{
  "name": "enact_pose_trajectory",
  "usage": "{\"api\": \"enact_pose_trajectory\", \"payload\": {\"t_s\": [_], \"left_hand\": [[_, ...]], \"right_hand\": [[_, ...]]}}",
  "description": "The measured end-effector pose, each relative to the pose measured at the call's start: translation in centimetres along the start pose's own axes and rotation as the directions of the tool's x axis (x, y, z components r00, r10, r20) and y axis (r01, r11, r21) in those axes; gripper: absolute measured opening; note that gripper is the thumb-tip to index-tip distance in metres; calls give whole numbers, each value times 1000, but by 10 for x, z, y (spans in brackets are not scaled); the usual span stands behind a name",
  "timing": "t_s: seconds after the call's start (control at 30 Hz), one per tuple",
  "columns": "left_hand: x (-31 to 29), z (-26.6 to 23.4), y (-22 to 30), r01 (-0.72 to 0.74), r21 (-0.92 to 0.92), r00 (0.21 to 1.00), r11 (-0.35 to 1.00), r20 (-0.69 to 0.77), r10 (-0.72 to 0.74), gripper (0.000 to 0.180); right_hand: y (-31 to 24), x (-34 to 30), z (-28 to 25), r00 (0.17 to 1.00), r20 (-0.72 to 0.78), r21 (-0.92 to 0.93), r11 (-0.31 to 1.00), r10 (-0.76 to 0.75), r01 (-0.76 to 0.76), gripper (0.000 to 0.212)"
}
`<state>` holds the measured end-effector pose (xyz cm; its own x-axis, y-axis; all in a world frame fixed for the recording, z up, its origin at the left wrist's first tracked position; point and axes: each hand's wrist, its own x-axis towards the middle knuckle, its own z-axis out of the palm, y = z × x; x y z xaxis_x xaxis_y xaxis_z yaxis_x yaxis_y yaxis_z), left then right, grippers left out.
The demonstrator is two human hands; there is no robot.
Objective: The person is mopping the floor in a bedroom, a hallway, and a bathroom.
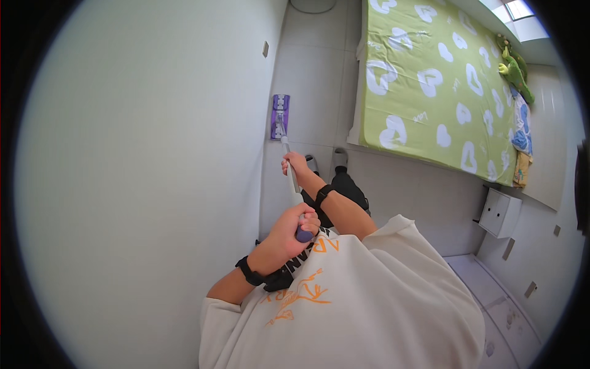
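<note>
A flat mop (292, 178) with a pale pole slants away from me along the left wall. My left hand (287, 232) is closed round its upper end, close to my shirt, with the purple grip end poking out below the fingers. Farther down the pole, my right hand (297, 165) wraps round the shaft. The purple rectangular mop head (281, 117) lies flat on the floor, its long side running close beside the wall's foot.
A white wall (153, 172) rises at my left. To the right stands a bed with a green heart-patterned sheet (430, 86), with a green plush toy (515, 71) at its far right side. A small white cabinet (499, 213) is by the right wall. My slippered feet (340, 160) stand on the tiled floor (313, 80).
</note>
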<state>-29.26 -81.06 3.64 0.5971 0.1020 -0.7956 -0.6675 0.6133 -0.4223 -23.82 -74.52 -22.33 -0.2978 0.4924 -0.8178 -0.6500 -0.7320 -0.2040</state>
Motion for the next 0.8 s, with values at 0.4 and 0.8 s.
{"api": "enact_pose_trajectory", "payload": {"t_s": [0.4, 0.8], "left_hand": [[16, -2, -73, 234, 24, 969, 972, 73, -235, 21], [6, -42, -133, -76, -92, 997, 993, -1, 76, 21]], "right_hand": [[-39, -100, -107, 969, -218, -83, 991, -120, 104, 11], [10, -119, -116, 990, -131, -134, 991, -44, 26, 15]]}}
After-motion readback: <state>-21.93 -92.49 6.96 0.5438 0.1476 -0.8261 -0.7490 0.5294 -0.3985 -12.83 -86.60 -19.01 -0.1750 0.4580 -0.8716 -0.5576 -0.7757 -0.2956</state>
